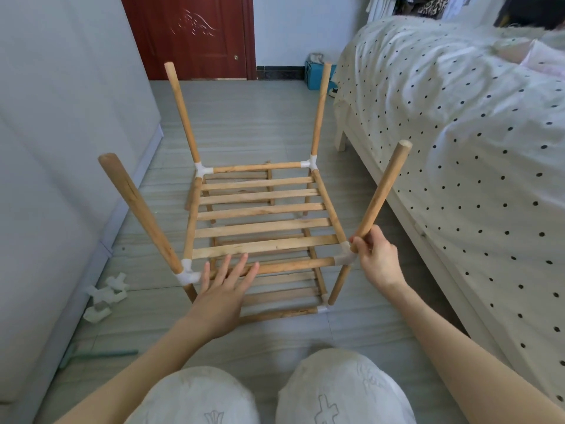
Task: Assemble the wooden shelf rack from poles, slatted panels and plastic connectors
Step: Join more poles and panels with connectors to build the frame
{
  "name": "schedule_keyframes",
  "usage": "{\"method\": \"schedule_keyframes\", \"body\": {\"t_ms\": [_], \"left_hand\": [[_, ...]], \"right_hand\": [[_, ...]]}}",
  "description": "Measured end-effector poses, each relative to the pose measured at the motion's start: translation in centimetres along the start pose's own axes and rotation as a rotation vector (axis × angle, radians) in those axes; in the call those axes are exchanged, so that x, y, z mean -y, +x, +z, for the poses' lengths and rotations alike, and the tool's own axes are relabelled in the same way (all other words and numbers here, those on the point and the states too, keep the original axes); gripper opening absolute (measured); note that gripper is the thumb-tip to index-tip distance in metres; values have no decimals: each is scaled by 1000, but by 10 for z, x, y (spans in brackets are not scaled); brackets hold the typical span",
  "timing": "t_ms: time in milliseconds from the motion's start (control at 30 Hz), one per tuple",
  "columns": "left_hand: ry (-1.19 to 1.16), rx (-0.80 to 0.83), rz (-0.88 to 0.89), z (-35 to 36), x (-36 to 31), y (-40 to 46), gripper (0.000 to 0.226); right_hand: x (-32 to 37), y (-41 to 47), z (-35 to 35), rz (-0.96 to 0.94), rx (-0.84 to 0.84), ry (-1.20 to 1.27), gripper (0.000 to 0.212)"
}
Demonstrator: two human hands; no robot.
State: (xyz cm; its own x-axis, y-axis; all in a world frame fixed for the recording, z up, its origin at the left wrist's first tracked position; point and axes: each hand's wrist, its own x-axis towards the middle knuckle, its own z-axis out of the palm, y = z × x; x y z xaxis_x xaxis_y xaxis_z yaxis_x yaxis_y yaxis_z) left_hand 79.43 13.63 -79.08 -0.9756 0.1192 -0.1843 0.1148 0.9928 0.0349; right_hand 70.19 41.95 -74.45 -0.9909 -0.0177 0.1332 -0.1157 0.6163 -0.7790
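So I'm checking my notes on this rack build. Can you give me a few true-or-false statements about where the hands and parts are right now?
1. The right hand grips the near right pole. True.
2. The left hand grips the near left pole. False: it lies flat, fingers straight, on the front rail.
3. Four poles stand up from the upper panel. True.
4. Spare connectors lie on the bed. False: they lie on the floor by the left wall.
5. The door is shut. True.
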Motion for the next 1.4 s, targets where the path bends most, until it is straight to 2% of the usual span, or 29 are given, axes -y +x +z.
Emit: {"method": "schedule_keyframes", "body": {"t_ms": [233,333,433,533,700,800,933,1033,1167,1333,1400], "left_hand": [[-3,17,8,2,2,3,88],[5,34,20,2,3,4,91],[39,65,29,-2,5,6,97],[75,112,37,-9,13,10,102],[82,102,40,-13,26,0,98],[92,81,3,-7,18,-12,86],[79,219,137,-18,24,-23,74],[-24,219,169,-37,34,-34,65],[-237,105,64,-43,54,-51,48],[-427,95,-98,3,103,-92,42],[-483,122,-185,31,125,-109,42]], "right_hand": [[-8,8,-2,-71,2,-53,8],[-6,3,5,-59,-66,-51,10],[0,-4,9,11,-76,-82,22],[15,-6,11,158,41,-138,35],[50,-6,12,490,235,-102,36],[64,-23,5,535,430,-105,40],[95,-31,-6,422,747,-260,47],[139,-21,4,212,937,-566,46],[199,-16,56,-191,901,-750,45],[211,-39,131,-363,982,-791,42],[202,-52,157,-467,936,-820,38]]}}
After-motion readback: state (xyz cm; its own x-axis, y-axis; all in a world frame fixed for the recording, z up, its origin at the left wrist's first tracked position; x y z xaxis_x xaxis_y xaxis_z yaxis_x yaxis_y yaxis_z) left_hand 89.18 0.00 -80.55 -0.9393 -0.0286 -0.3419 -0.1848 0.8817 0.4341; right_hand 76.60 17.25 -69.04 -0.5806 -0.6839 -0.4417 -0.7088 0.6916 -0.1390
